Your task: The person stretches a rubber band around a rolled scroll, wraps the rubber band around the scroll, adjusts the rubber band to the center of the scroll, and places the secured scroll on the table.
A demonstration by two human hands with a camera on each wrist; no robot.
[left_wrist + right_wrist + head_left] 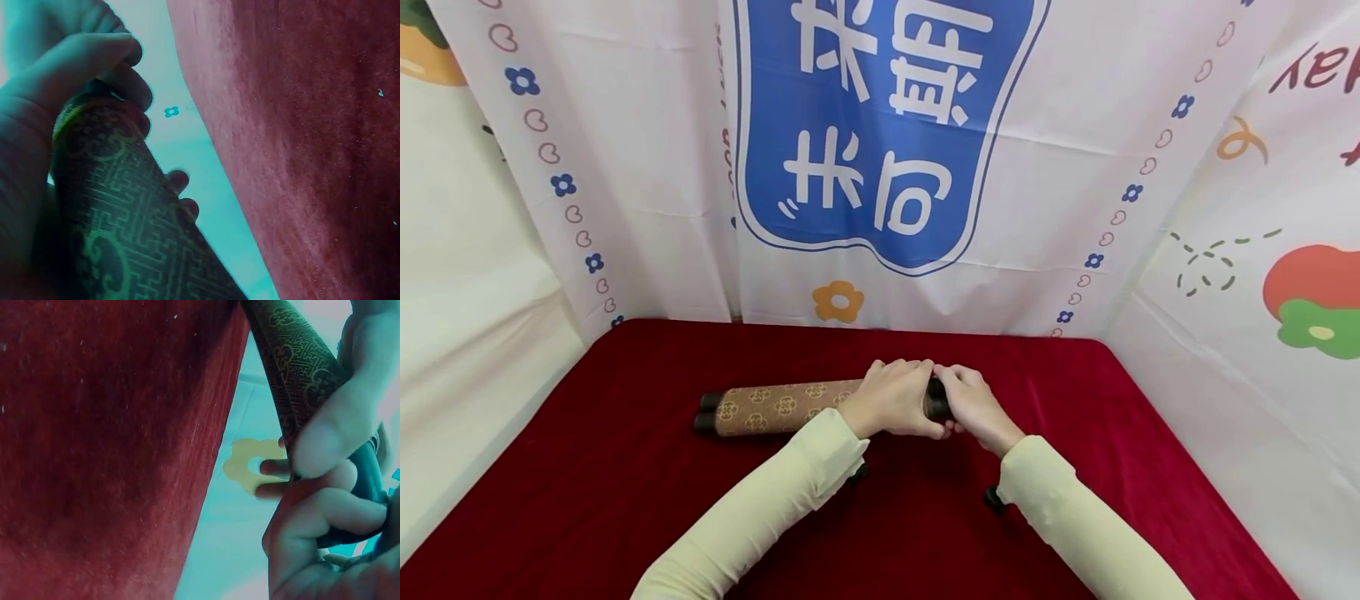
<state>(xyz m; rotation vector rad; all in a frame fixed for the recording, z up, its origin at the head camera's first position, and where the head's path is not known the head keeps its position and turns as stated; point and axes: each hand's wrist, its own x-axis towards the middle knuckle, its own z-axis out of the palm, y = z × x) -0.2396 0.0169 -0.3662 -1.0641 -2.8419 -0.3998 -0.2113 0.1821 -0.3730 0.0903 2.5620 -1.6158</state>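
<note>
A rolled scroll [775, 408] lies left to right above the red cloth, its brown patterned cover set between black rod ends [706, 413]. My left hand [895, 400] grips it from above near its right end, thumb on the near side. Close beside it, my right hand [977, 408] holds the black rod ends at the right, its fingers curled round them. In the left wrist view the scroll's patterned cover [125, 206] fills the lower left. The right wrist view shows curled fingers [312, 519] round the dark end; part of that end is hidden.
A red velvet cloth [625, 500] covers the table. White printed curtains surround it at the back [662, 167], the left [475, 250] and the right [1225, 375]. Small black pieces [994, 500] show at both wrists.
</note>
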